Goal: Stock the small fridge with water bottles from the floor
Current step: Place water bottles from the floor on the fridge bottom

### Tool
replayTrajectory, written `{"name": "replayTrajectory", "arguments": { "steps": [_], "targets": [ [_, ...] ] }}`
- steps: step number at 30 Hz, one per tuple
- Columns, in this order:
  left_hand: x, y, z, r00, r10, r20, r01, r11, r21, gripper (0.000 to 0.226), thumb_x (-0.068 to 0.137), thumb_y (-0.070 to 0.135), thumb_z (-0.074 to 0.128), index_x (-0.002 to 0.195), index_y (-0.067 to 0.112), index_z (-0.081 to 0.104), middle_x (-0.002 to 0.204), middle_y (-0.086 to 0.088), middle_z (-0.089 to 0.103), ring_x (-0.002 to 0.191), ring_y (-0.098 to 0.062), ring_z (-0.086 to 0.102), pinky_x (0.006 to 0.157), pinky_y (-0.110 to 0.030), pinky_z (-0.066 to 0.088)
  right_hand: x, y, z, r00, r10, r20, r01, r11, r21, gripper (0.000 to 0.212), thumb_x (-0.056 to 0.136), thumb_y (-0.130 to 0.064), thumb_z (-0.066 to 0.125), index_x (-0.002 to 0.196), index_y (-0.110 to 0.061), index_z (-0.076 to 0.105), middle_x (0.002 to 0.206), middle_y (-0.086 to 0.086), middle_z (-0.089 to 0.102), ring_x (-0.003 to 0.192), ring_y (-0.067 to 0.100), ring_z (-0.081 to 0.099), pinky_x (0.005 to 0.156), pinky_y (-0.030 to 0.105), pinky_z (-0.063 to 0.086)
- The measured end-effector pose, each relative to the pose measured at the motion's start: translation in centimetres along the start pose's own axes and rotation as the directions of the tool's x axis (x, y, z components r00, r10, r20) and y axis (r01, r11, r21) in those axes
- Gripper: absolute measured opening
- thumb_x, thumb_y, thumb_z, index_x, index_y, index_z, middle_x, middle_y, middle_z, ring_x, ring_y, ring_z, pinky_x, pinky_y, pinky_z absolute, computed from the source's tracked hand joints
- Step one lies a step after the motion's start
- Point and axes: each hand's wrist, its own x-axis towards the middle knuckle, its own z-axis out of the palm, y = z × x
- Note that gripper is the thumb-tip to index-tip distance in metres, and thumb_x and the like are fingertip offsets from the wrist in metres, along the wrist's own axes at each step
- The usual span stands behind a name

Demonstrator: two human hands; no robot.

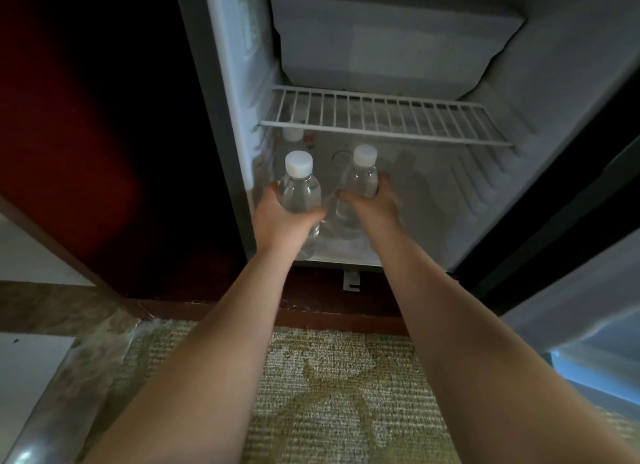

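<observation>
Head view: carpet (pixel 329 377) at 6 o'clock; left hand (pixel 282 222) grips left bottle (pixel 300 195), right hand (pixel 374 209) grips right bottle (pixel 362 179), both upright in the fridge (pixel 519 172) lower compartment; third bottle (pixel 293 134) at 12 o'clock behind, under wire shelf (pixel 381 120).

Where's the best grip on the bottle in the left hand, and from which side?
Round the body of the left bottle, below the shoulder, from the open front, where the left hand grips it. It stands roughly upright. The wire shelf overhead likely blocks a top approach, the fridge wall is close on its left, and the second bottle, in the right hand, is on its right.
</observation>
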Motion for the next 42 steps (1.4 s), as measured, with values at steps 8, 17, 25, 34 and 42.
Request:
{"name": "replayTrajectory", "arguments": {
  "steps": [8, 17, 25, 34, 42],
  "targets": [
    [0.0, -1.6, 0.0, 1.0, -0.022, 0.0, 0.022, 1.0, 0.002, 0.076, 0.059, 0.028, 0.085, 0.127, 0.018, 0.052, 0.119, 0.0, 0.062, 0.108, -0.018, 0.058, 0.089, -0.03, 0.048, 0.2, 1.5, 0.5, 0.995, 0.066, 0.071, -0.071, 0.995, 0.07, 0.071, 0.075, -0.027, 0.075, 0.136, -0.025, 0.039, 0.122, -0.001, 0.059, 0.103, 0.017, 0.06, 0.085, 0.032, 0.05],
    [0.3, -1.4, -0.9, 0.999, -0.033, 0.01, 0.033, 0.999, -0.032, 0.081, 0.059, 0.03, 0.086, 0.131, 0.019, 0.049, 0.125, 0.0, 0.059, 0.115, -0.02, 0.056, 0.1, -0.041, 0.046, -1.1, 4.9, 0.2, 0.972, 0.234, -0.007, -0.229, 0.957, 0.176, 0.061, 0.089, -0.029, 0.062, 0.143, -0.024, 0.035, 0.099, 0.007, 0.062, 0.082, 0.017, 0.059, 0.07, 0.027, 0.051],
    [0.9, -1.8, -0.7, 0.999, -0.046, -0.003, 0.046, 0.997, -0.069, 0.079, 0.06, 0.028, 0.084, 0.13, 0.02, 0.05, 0.121, 0.0, 0.061, 0.112, -0.02, 0.058, 0.097, -0.041, 0.047, 1.7, 4.3, 1.8, 0.966, 0.252, 0.061, -0.256, 0.963, 0.086, 0.064, 0.091, -0.038, 0.06, 0.146, -0.024, 0.029, 0.086, 0.005, 0.06, 0.062, 0.01, 0.053, 0.054, 0.017, 0.047],
    [2.0, -1.3, -0.5, 1.0, -0.007, -0.005, 0.006, 0.998, -0.06, 0.074, 0.061, 0.026, 0.084, 0.127, 0.016, 0.051, 0.118, -0.001, 0.062, 0.107, -0.017, 0.059, 0.083, -0.025, 0.045, 6.9, 2.0, 4.5, 0.959, 0.266, 0.098, -0.267, 0.964, 0.0, 0.054, 0.092, -0.03, 0.057, 0.14, -0.013, 0.04, 0.094, 0.012, 0.063, 0.056, 0.013, 0.054, 0.052, 0.022, 0.043],
    [1.6, -2.0, -0.6, 1.0, -0.011, 0.014, 0.012, 0.999, -0.048, 0.073, 0.063, 0.024, 0.083, 0.128, 0.018, 0.051, 0.12, 0.001, 0.061, 0.109, -0.017, 0.058, 0.087, -0.028, 0.046, 7.7, 1.5, 5.6, 0.937, 0.256, 0.24, -0.245, 0.967, -0.076, 0.038, 0.09, -0.012, 0.05, 0.127, -0.019, 0.044, 0.097, 0.008, 0.055, 0.072, 0.018, 0.052, 0.061, 0.028, 0.046]
  ]
}}
